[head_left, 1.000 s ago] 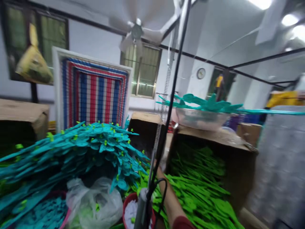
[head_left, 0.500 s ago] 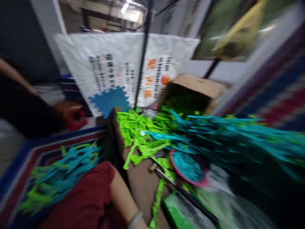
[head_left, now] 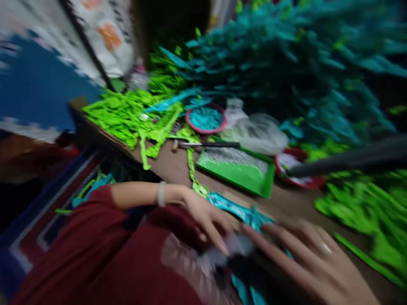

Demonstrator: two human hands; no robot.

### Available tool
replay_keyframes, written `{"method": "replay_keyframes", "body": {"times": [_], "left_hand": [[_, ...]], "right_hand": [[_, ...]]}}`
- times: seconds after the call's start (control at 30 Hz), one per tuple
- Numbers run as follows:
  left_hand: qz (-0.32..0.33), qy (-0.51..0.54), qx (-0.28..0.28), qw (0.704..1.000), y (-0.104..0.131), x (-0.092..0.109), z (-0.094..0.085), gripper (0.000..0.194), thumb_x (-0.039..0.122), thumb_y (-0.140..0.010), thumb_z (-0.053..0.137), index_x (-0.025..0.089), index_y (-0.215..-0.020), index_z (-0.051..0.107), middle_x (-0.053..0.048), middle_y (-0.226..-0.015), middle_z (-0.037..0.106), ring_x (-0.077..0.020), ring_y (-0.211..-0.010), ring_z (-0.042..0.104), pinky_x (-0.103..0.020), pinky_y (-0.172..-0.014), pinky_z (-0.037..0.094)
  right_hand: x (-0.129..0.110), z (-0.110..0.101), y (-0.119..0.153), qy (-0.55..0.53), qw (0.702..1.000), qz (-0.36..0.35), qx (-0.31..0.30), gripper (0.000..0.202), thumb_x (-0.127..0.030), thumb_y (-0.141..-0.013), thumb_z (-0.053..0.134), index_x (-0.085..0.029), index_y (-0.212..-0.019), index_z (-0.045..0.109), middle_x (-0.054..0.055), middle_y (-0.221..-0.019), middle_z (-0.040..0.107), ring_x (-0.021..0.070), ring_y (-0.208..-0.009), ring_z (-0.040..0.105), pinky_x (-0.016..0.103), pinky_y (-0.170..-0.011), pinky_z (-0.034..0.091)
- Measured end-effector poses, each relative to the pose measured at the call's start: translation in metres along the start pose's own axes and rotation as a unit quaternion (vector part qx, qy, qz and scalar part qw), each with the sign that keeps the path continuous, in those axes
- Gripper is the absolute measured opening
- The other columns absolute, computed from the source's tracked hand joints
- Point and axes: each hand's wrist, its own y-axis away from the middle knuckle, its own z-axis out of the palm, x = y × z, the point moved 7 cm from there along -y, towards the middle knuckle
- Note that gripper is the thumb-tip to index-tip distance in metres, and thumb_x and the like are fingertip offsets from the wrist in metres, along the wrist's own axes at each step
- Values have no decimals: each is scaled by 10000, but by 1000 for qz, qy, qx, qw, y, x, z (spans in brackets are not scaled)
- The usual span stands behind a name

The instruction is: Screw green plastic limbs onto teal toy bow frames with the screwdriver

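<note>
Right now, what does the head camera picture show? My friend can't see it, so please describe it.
Two hands, the left hand and the right hand, meet over a teal plastic piece at the edge of a brown table. Behind them lie a green tray, bright green plastic pieces and a big teal pile. The picture is blurry.

Left hand (head_left: 206, 216) reaching in from a bare forearm, bangle at the wrist, fingers spread and angled down. Right hand (head_left: 313, 258) low at right, palm down, fingers extended toward the left one, ring on one finger. Both blurred; grip unclear.
</note>
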Motion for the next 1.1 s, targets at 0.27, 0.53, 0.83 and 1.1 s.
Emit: {"method": "replay_keyframes", "body": {"times": [0.27, 0.53, 0.83, 1.1], "left_hand": [[7, 162, 549, 820, 130, -50, -116, 364, 459, -780, 752, 165, -903, 575, 21, -691, 636, -81, -587, 577, -162, -518, 437], [-35, 250, 445, 859, 70, -93, -113, 326, 357, -805, 744, 139, -960, 558, -16, -737, 687, -113, -681, 666, -223, -665, 527], [-92, 262, 412, 868, 53, -96, -109, 286, 329, -806, 742, 129, -937, 586, -22, -738, 703, -119, -687, 681, -229, -673, 539], [-126, 197, 439, 867, 58, -94, -108, 327, 411, -815, 721, 148, -953, 583, -26, -785, 718, -135, -723, 707, -238, -674, 556]], "right_hand": [[17, 122, -32, -113, 989, 77, -61, 1100, -618, -785, 667, -197, -1568, 19, 202, -1446, 417, 375, -1300, 434, 569, -1019, 451], [17, 182, -19, -180, 960, 123, -176, 1155, -539, -817, 672, -191, -1545, -155, 205, -1364, 536, 368, -1171, 517, 546, -919, 501], [19, 182, -16, -190, 954, 128, -193, 1158, -478, -794, 727, -192, -1555, -98, 187, -1310, 574, 353, -1129, 539, 527, -897, 502], [21, 180, -15, -209, 952, 122, -187, 1098, -474, -805, 719, -155, -1567, -3, 180, -1271, 605, 339, -1122, 523, 504, -903, 491]]}}
